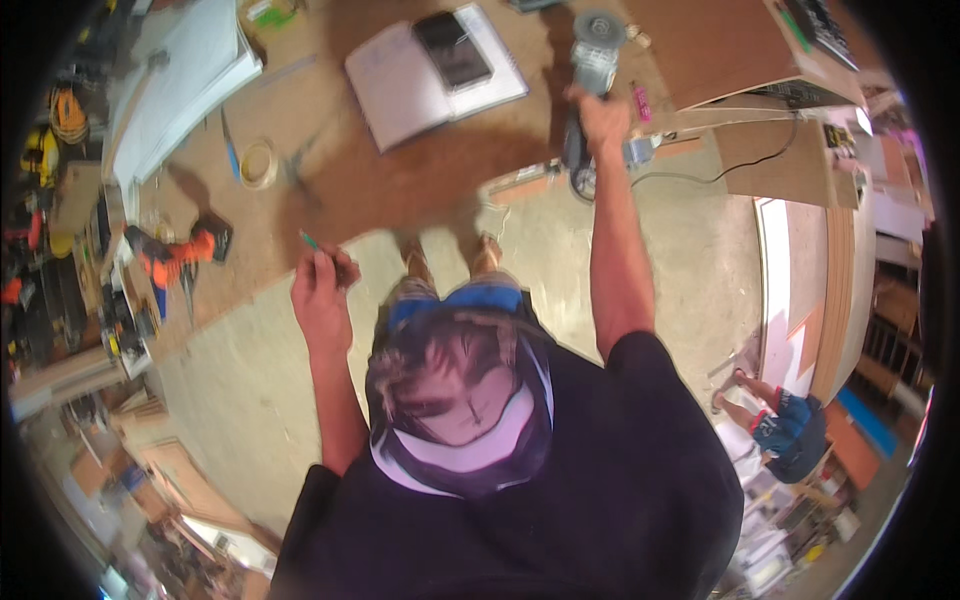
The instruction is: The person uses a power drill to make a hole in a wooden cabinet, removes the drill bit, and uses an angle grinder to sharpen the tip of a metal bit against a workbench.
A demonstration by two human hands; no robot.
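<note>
Our right hand (603, 118), at one o'clock, grips a grey corded angle grinder (590, 75) firmly for control; left hand (322, 290) fingers pinch a slim green pencil (310, 241).

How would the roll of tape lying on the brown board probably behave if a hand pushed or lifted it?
The roll of tape lies flat on the brown board, so a push would likely slide it rather than roll it. It looks like a thin hollow ring, so probably light. Set on edge, it could roll.
</note>
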